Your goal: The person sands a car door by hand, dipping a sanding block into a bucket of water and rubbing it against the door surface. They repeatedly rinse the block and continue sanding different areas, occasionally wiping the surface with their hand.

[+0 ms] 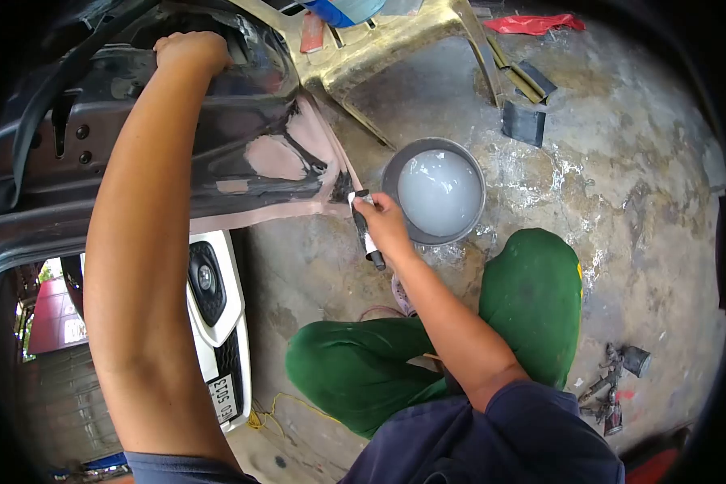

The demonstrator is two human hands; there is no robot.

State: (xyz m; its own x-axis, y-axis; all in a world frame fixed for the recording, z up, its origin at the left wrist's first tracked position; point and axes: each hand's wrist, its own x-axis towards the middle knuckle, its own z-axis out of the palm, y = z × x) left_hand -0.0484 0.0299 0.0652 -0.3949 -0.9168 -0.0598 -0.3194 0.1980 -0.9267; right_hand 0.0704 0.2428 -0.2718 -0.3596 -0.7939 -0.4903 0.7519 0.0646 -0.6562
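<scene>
Two hands at the panel. Right hand: closed around the dark block, at the pink-patched corner. Left hand: on the panel's far part, presumably bracing it — whether the fingers grip, cannot tell. Bucket (cloudy liquid inside) stands beside the right hand — likely for easy reach.

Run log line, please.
left hand: on panel | right hand: holds dark item at panel corner | pail: cloudy liquid, on floor
</scene>
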